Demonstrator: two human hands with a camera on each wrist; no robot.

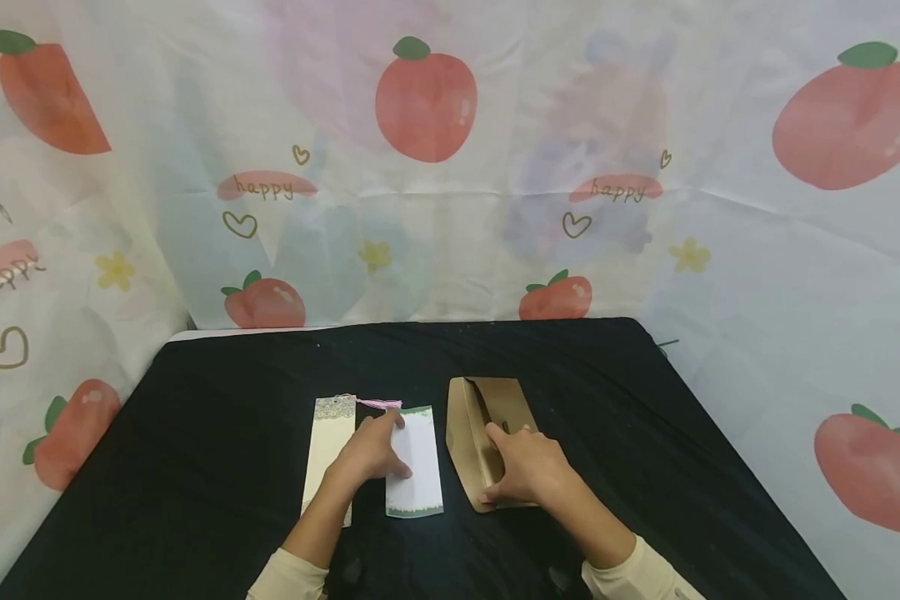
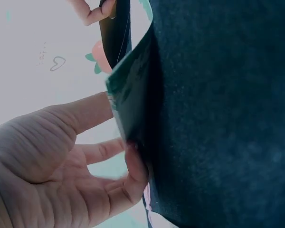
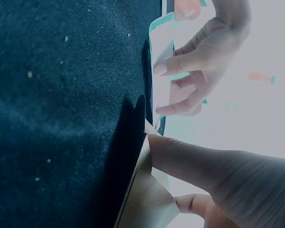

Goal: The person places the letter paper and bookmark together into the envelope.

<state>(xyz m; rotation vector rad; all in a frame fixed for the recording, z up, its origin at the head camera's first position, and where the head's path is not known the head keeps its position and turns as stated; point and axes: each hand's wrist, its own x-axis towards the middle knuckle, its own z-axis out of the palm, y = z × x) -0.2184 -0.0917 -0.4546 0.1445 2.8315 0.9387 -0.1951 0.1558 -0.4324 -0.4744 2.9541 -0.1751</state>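
Observation:
A white card (image 1: pixel 418 454) with green-patterned ends lies on the black cloth, bowed up slightly in the left wrist view. My left hand (image 1: pixel 371 450) holds it from above, with a finger (image 2: pixel 137 168) curled round its edge. To the right is a brown paper envelope (image 1: pixel 510 398), its flap raised on the left side. My right hand (image 1: pixel 528 462) grips the envelope, thumb at the near end and fingers over the flap's fold. Left of the card lies a cream bookmark-like strip (image 1: pixel 332 437) with a lace pattern, partly hidden by my left arm.
A pink tassel (image 1: pixel 378 404) lies between the tops of the strip and the card; which it belongs to, I cannot tell. Black cloth (image 1: pixel 195 467) covers the table. A fruit-printed curtain (image 1: pixel 450 233) hangs behind and at both sides.

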